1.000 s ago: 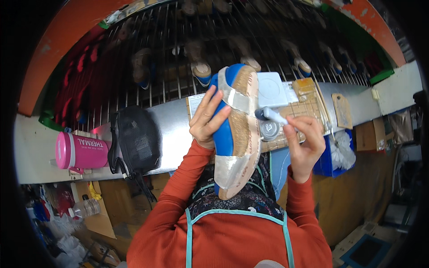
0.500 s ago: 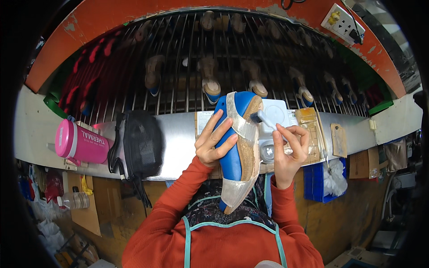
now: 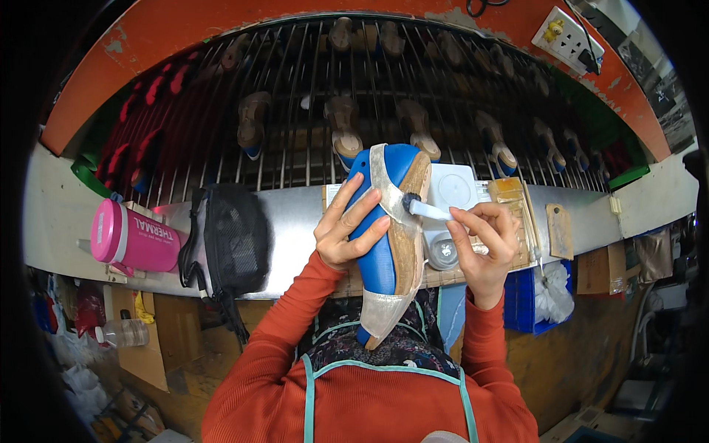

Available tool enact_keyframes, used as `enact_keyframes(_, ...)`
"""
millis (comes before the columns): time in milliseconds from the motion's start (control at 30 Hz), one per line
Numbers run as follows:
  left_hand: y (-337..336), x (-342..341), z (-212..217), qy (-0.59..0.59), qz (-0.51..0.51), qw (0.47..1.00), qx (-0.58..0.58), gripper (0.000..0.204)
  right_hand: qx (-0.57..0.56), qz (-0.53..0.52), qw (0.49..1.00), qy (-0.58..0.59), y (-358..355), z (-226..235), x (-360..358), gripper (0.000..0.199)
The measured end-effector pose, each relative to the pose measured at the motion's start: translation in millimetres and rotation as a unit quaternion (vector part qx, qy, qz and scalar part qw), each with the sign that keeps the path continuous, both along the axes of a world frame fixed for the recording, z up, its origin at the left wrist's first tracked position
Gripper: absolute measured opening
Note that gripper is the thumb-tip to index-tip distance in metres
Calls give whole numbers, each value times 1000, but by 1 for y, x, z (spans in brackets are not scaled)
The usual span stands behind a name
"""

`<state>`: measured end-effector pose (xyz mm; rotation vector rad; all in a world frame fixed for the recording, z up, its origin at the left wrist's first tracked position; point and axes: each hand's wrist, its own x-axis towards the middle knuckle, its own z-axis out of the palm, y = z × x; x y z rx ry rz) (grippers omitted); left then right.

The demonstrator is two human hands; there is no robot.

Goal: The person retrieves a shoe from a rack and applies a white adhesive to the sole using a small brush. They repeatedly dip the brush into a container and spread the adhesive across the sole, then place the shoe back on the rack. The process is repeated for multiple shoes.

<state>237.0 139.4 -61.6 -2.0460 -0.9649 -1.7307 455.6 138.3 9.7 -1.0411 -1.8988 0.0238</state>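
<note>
1. Pink jug (image 3: 144, 238): located far left of the shoe (image 3: 378, 258).
2. Black bag (image 3: 236, 240): located left of the shoe, beside the jug.
3. Left hand (image 3: 343, 230): grips the shoe's left side, fingers spread over the blue surface.
4. Shoe: held between both hands, silver bands across it, tan sole side facing right.
5. Brush (image 3: 431, 212): dark tip against the shoe's upper band.
6. Right hand (image 3: 487, 245): right of the shoe, thumb and fingertips pinching the brush's pale handle.
7. Blue bin (image 3: 521, 299): farther right of the shoe.
</note>
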Motion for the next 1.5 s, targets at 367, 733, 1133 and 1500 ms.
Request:
enact_keyframes(367, 7, -9, 12, 26, 19, 999, 24, 43, 8, 67, 996, -56, 3, 20, 6, 21)
enact_keyframes(733, 15, -14, 19, -15, 43, 997, 65, 43, -183, 133, 950, 214, -15, -18, -10, 16)
enact_keyframes(1133, 3, -29, 16, 62, 88, 992, 62, 48, -151, 69, 972, 166, -26, -10, -26, 19)
enact_keyframes(1500, 0, -37, 15, 77, 81, 992, 52, 47, 113, -18, 993, 29, -15, -11, -37, 26)
